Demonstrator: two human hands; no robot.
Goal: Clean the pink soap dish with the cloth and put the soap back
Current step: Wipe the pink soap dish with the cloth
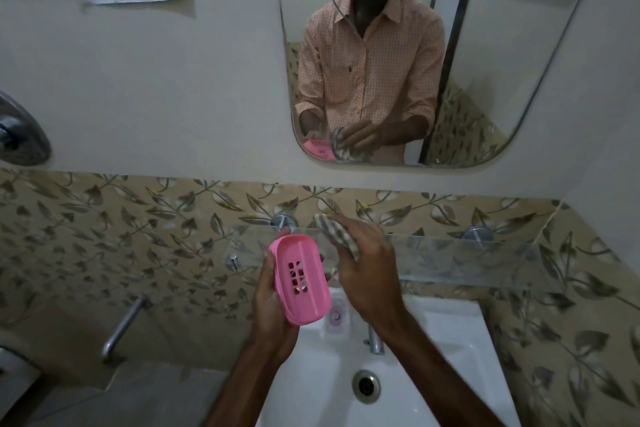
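The pink soap dish (300, 279) is an oval plastic tray with a slotted bottom, tilted up toward me above the sink. My left hand (272, 302) grips it from the left and beneath. My right hand (363, 269) holds a striped grey and white cloth (334, 234), bunched up just right of the dish and apart from its inside. A pale soap bar (335, 315) lies on the white sink ledge, partly hidden behind the dish.
The white sink (450, 357) has a drain (366, 386) and a chrome tap (375, 341). A glass shelf (450, 258) runs along the leaf-patterned tiles. A wall tap (124, 326) sticks out at left. The mirror (381, 52) reflects me.
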